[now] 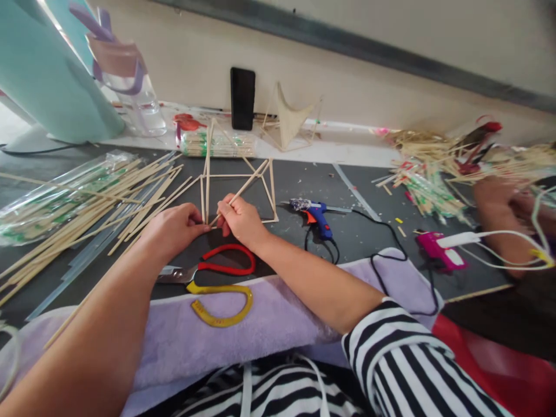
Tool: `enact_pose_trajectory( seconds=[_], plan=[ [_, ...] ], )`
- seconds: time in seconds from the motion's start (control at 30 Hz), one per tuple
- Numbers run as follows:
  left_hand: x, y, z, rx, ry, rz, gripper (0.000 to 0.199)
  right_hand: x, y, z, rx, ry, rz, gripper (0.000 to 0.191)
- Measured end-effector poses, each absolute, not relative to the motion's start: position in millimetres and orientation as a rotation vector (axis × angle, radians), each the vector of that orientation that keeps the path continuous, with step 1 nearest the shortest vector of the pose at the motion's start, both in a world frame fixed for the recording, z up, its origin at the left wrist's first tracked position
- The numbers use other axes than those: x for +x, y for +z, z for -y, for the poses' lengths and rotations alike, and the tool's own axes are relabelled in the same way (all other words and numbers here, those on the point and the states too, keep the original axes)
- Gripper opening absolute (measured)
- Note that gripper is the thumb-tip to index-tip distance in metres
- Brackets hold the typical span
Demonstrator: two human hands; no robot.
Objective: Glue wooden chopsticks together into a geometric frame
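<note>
A dark table [304, 179] carries everything at hand. A lavender towel [278, 324] lies along its near edge, under the person's forearms. Left of the hands, a pile of loose sticks [143, 191] spreads over the table, some thin clear rods [82, 266] lying among them. The stick frame [232, 175] stands on the table straight ahead, just beyond the hands. In front of it lie the scissors [191, 275], the red handle nearer the frame, the yellow handle over the towel, and the blades running toward the left forearm. To the right of the frame, a blue glue gun [319, 217] rests with its nozzle pointing toward it. The left hand [178, 229] has its fingers pinched on the frame's near left corner. The right hand [241, 220] grips a single slanting stick [248, 186] between its fingers, the stick's lower end near the left fingertips; whether its upper end touches the frame cannot be told.
</note>
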State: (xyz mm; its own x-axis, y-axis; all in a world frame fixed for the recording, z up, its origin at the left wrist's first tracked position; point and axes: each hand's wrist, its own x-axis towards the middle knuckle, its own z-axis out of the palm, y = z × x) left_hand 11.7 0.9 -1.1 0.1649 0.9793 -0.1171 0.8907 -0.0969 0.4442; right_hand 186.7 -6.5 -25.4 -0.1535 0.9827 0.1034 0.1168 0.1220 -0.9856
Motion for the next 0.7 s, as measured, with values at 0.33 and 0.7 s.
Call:
enact_pose_trajectory(
  seconds=[0.33, 0.7],
  plan=[
    [4, -11, -6, 2.059, 0.283, -1.755, 0.029, 184, -19, 7, -1.201, 1.208, 1.434, 0.020],
    [33, 30, -1, 2.200, 0.027, -1.821, 0.018, 185, -26, 5, -1.143, 1.209, 1.441, 0.018]
  ],
)
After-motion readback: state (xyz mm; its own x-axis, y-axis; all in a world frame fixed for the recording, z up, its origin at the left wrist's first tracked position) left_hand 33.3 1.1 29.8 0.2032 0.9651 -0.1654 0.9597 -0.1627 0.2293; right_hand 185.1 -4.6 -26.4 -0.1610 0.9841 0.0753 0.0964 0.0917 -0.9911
